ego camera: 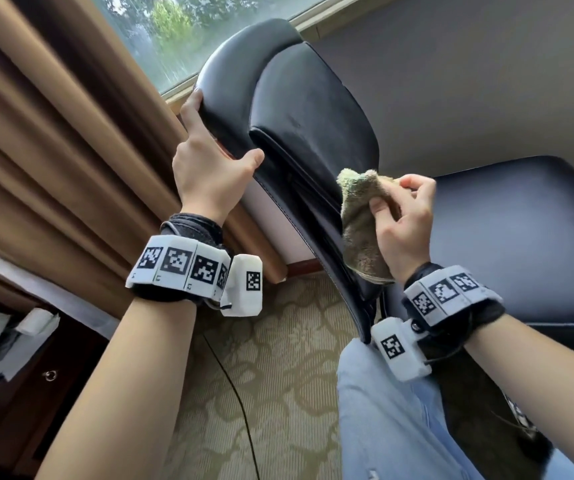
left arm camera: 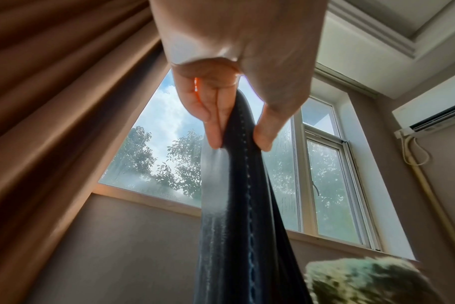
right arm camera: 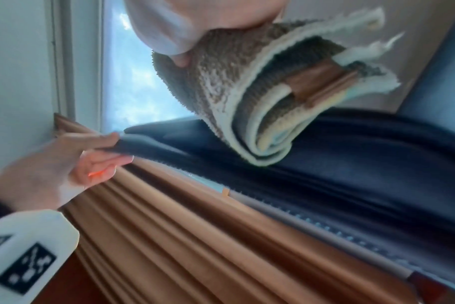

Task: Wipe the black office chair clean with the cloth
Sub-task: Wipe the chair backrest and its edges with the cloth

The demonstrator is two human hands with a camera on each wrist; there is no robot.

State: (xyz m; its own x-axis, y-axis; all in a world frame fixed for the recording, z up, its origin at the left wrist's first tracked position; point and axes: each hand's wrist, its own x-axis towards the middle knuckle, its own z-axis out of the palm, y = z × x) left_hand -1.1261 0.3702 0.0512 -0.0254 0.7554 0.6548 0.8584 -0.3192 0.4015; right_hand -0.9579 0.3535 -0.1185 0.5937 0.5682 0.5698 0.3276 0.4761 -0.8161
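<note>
**Backrest steadied, cloth raised: wipe stroke pending**

Right hand [ego camera: 403, 216]: fingers and thumb curled round a folded, olive-brown terry cloth with pale edging [ego camera: 361, 220], bunched in several layers. The cloth is held up just beside the inner face of the backrest; the head view cannot settle whether its leading fold touches the leather, while the right wrist view shows the lower fold at or just off the dark surface.

Left hand [ego camera: 209, 161]: clamped on the side edge of the black padded leather office chair [ego camera: 306, 109], thumb on the front face, fingers behind. The left wrist view confirms the pinch across the stitched rim.

Chair position: backrest directly before the person, tilted, its top near the window [left arm camera: 153, 156]; the seat cushion lies to the right. A brown pleated curtain [ego camera: 53, 150] hangs close beside the left hand.

Assessment: the step in hand appears to be wiping the backrest. The next move calls for pressing the cloth flat on the leather and drawing it along the panel, the left hand bracing against swivel. The deep seam beneath the upper cushion likely needs a folded edge worked into it.
</note>
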